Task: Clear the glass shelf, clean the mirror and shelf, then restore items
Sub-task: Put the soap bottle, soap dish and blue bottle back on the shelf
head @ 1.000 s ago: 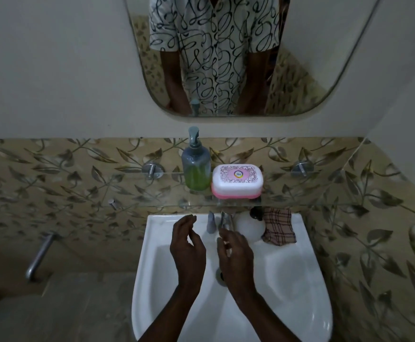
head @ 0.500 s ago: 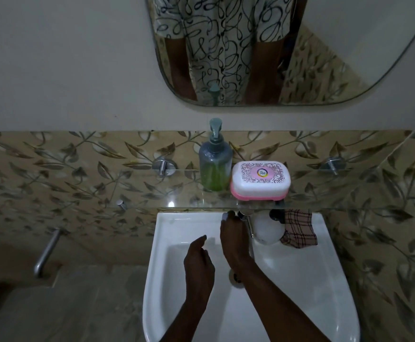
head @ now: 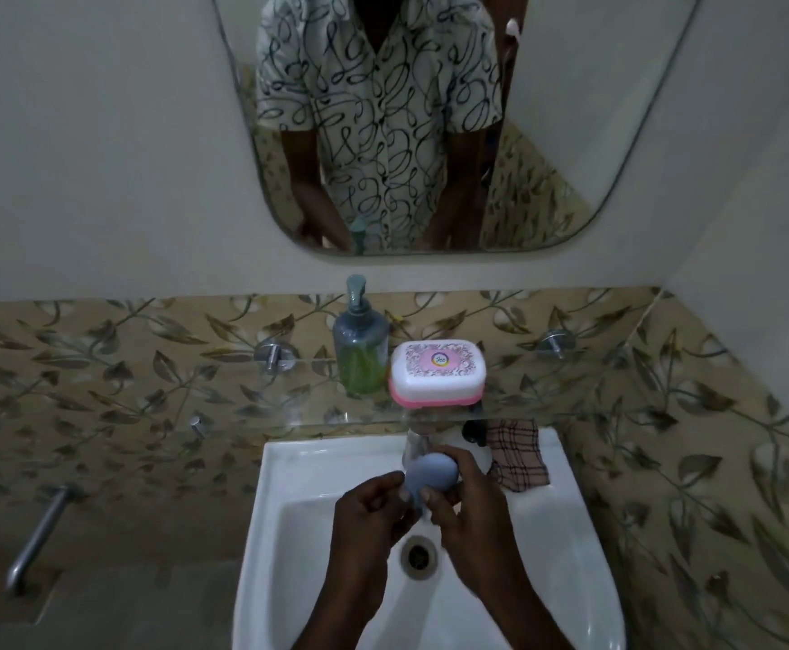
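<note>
- My right hand (head: 469, 513) closes its fingers around a rounded grey-blue object (head: 431, 472), which could be a soap bar or a tap knob; I cannot tell which.
- My left hand (head: 371, 513) curls in beside it, fingertips touching the same object from the left; whether it truly grips or only steadies is unclear.
- Both hands work over the white basin (head: 289, 523), just near of the tap (head: 417, 444) at its far edge.
- A plaid cloth (head: 516, 455) lies on the basin's far right corner, next to a white rounded thing half hidden under the shelf.
- Just above, the glass shelf (head: 242, 417) carries its load: one pump bottle (head: 361, 351) of green liquid, and touching its right side one white soap box (head: 437, 373) with a pink base.
- Two metal pegs fix the shelf to the leaf-patterned tiles.
- On the far wall the single mirror (head: 594, 133) reflects a patterned shirt.
- My reading: the job has barely begun. Two items remain to be lifted off, the cloth sits untouched, and wiping mirror and shelf and restoring everything lie ahead.
</note>
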Demonstrator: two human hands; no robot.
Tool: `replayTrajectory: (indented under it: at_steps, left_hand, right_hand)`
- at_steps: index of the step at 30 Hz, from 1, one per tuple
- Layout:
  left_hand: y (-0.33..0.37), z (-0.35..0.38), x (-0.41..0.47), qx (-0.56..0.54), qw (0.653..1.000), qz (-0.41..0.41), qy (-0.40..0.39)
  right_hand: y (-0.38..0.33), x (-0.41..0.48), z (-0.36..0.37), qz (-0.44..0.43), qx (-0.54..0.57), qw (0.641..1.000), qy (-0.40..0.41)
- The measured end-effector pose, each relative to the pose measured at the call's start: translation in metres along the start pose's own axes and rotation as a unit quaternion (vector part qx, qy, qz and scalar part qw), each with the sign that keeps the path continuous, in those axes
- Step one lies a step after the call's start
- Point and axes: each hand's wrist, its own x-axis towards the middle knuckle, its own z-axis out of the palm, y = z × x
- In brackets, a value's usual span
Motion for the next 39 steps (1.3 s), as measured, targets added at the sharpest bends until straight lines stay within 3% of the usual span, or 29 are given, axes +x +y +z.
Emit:
replayTrajectory:
  at_steps: [8, 12, 16, 22, 27, 33, 39]
  left_hand:
    - [0.042, 0.076, -0.028, -0.045, 0.997, 0.062, -0.028]
    - [0.042, 0.094, -0.026, -0.011, 0.997, 0.073, -0.017]
    - [0.037, 0.085, -0.018, 0.106, 0.979, 0.153, 0.080]
    - [0.037, 0.045, -0.007, 0.238, 0.902, 0.258, 0.252]
    - [0.036, 0.036, -0.001, 0.275, 0.871, 0.314, 0.260]
    - [0.032, 0.030, 0.000, 0.299, 0.856, 0.334, 0.257]
    - [0.036, 0.027, 0.003, 0.290, 0.863, 0.327, 0.253]
  right_hand:
    - [-0.012, 0.014, -0.062, -0.007, 0.097, 0.990, 0.105]
    - [-0.021, 0.062, -0.101, -0.038, 0.041, 0.987, 0.153]
    - [-0.025, 0.112, -0.116, -0.050, -0.032, 0.991, 0.120]
    - [-0.011, 0.137, -0.109, -0.069, -0.077, 0.993, 0.064]
    - [-0.008, 0.139, -0.104, -0.082, -0.078, 0.992, 0.064]
    - [-0.004, 0.134, -0.101, -0.079, -0.105, 0.989, 0.069]
    - [-0.005, 0.133, -0.101, -0.065, -0.113, 0.990, 0.057]
